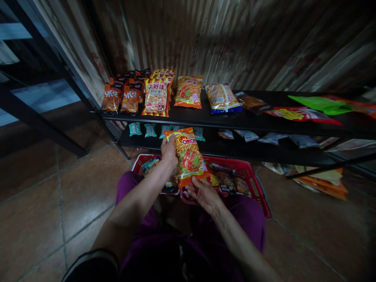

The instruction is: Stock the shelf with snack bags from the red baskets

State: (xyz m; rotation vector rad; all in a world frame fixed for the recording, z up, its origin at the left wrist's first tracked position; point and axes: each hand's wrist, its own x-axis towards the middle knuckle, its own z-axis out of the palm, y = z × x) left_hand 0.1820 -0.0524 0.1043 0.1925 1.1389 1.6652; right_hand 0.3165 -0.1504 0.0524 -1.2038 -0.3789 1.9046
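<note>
My left hand (169, 150) grips the top left corner of an orange snack bag (188, 154) and holds it upright above a red basket (258, 188). My right hand (205, 192) pinches the bag's bottom edge from below. The basket sits on the floor at my knees and holds several more snack packs (229, 180). A matching orange bag (188, 92) lies on the upper black shelf (205, 117) straight ahead.
The upper shelf carries rows of snack bags: dark orange ones (122, 96) at left, a striped red-and-yellow stack (156, 96), a blue-edged bag (222, 98), flat packs (302, 113) at right. Small teal packets (150, 130) line the lower shelf. Corrugated wall behind; tiled floor (58, 188) at left.
</note>
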